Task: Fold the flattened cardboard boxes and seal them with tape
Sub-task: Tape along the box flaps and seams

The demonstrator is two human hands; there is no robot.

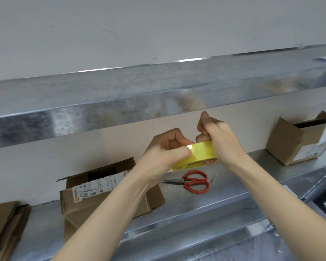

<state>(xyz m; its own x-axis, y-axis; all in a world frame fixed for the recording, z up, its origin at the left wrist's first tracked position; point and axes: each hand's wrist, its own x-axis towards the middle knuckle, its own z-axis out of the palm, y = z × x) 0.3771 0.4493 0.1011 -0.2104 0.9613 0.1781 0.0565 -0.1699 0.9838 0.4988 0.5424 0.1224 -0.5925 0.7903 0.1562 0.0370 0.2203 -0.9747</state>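
Note:
A yellow tape roll (pixel 199 154) is held in the air above the metal shelf (pixel 224 200). My right hand (pixel 217 138) grips the roll from the right, fingers through its core. My left hand (pixel 167 149) pinches the roll's outer edge on the left, thumb and fingers pressed on the tape surface. Below my left forearm a cardboard box (pixel 94 194) with a white shipping label lies on the shelf, its top flaps open. A stack of flattened cardboard (pixel 4 227) lies at the far left.
Red-handled scissors (pixel 194 182) lie on the shelf just below the tape roll. Another open cardboard box (pixel 294 142) stands at the right against the wall. A metal shelf board (pixel 102 106) runs overhead across the view.

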